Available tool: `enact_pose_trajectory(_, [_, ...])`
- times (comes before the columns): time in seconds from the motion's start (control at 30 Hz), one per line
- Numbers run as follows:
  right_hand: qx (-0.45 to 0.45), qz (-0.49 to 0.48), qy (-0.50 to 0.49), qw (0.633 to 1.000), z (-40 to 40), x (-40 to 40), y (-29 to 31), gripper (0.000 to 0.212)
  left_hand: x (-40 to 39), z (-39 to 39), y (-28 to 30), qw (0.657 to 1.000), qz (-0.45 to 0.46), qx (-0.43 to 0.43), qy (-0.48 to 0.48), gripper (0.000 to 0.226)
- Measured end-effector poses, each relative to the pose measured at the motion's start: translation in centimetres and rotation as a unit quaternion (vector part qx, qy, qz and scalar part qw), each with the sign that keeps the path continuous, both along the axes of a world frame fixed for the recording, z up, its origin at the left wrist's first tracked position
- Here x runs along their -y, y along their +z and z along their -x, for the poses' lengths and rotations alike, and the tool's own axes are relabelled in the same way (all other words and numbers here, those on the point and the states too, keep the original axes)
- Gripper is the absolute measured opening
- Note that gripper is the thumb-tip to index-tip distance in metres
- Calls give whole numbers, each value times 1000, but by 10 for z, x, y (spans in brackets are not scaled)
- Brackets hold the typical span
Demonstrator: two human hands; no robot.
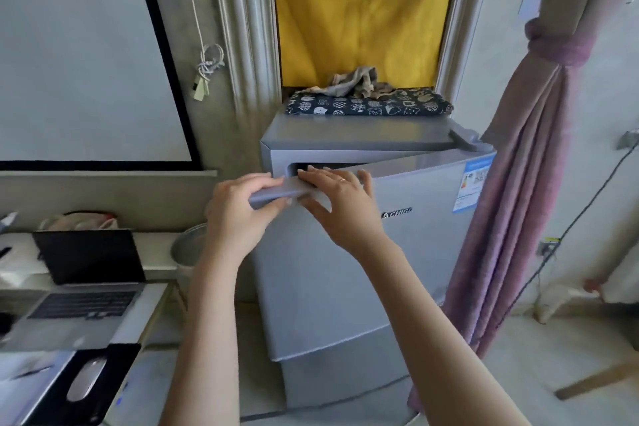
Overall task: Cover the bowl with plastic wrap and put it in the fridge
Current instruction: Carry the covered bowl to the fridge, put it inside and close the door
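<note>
A small grey fridge stands ahead of me, its door swung a little ajar from the left side. My left hand grips the door's top left corner. My right hand lies on the door's upper edge, fingers hooked into the gap behind it. A metal bowl sits on the desk to the left of the fridge, partly hidden by my left forearm. I cannot tell whether it has a covering. No plastic wrap is in view.
A patterned dark cloth and a crumpled rag lie on the fridge top. An open laptop and a mouse sit on the desk at left. A pink curtain hangs right of the fridge.
</note>
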State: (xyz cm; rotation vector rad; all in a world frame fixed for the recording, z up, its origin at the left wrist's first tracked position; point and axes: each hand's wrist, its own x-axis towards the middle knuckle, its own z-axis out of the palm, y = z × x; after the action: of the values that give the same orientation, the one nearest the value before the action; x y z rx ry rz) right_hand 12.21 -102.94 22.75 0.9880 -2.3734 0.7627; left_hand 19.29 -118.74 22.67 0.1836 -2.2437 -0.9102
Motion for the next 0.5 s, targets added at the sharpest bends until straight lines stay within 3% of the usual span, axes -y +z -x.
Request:
enact_pose_trajectory(0.1, [-51,54,-4,997,29,29,-10,35,14,33,-11,987,121,7,105,36])
enact_pose_trajectory(0.23, [-101,14,-43,994,65,51,-20,45,17,80,-25,967,209,49,139,42])
enact_pose_trajectory(0.37, [-135,-54,-70,987,89,63,-30,70,31,117,-33,964,217,67,138,53])
enact_pose_trajectory(0.5, [-169,-48,-74,982,104,66,-39,73,40,133,-42,966,222,38,126,50])
